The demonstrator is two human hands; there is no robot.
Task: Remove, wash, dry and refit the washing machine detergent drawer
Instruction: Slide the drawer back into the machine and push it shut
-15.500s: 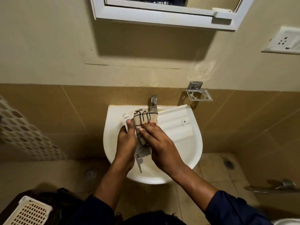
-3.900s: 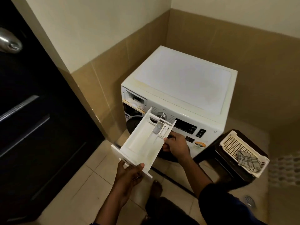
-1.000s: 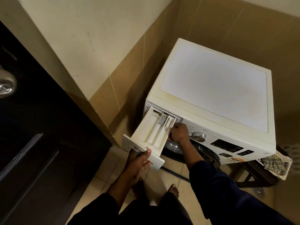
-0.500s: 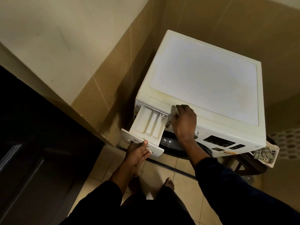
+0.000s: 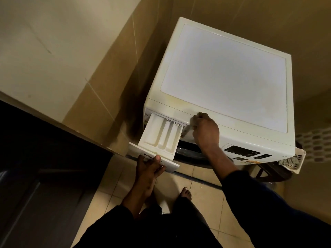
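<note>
Pushing straight and level matters — left hand (image 5: 149,167) grips the front of the detergent drawer (image 5: 161,135), half in its slot; right hand (image 5: 206,130), fingers curled, braces the washing machine (image 5: 223,77).

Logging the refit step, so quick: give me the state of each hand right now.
Left hand: holding the drawer by its front panel.
Right hand: fingers curled against the washing machine front; whether it grips anything cannot be told.
</note>
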